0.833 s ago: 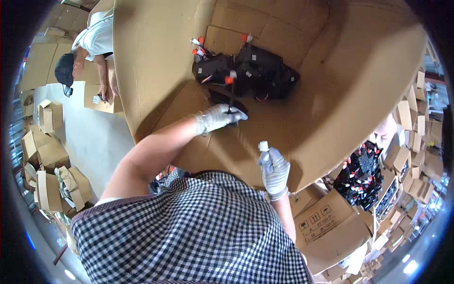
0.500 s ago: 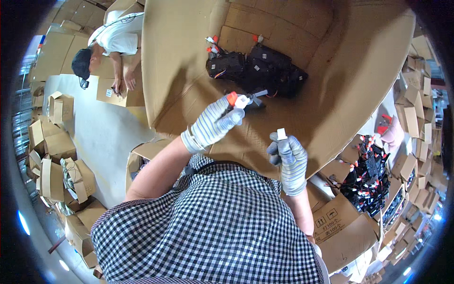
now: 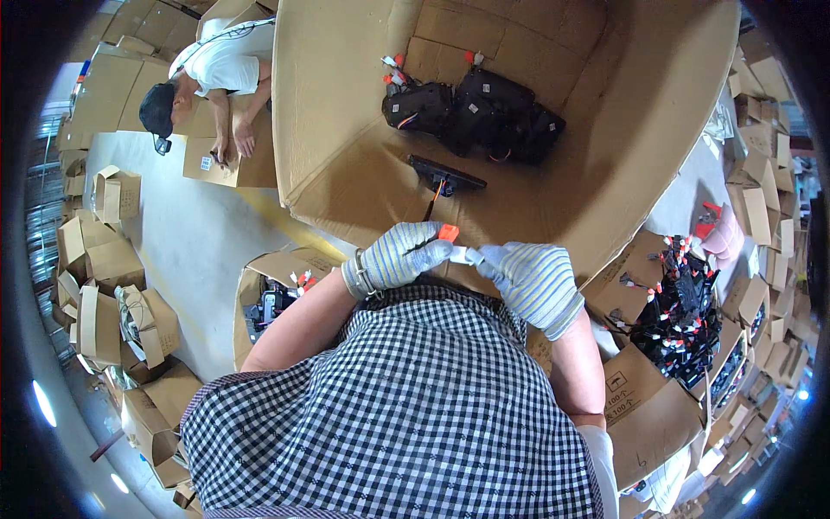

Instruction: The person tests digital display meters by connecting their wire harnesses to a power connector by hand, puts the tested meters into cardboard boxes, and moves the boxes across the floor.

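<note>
My left hand (image 3: 398,257), in a striped glove, is closed on a wire lead that ends in an orange connector (image 3: 447,233) and a white connector (image 3: 461,255). From that lead, orange and dark wires run up to a flat black part (image 3: 443,176) lying in the large cardboard box (image 3: 324,112). My right hand (image 3: 538,281), also gloved, pinches at the white connector's right side, its fingertips close to those of my left. The small white piece it held is mostly hidden by its fingers. Farther into the box sits a cluster of black housings (image 3: 488,112) with red and white connectors.
At right stands a carton full of black wired parts (image 3: 679,320), beside a pink and red item (image 3: 722,233). Another open carton (image 3: 272,298) is below my left arm. A person in a white shirt (image 3: 229,65) works at boxes, far left. Cartons line both sides.
Both hands have come together lower down, and my right hand has met the connector in my left. The flat black part now shows in full in the box.
</note>
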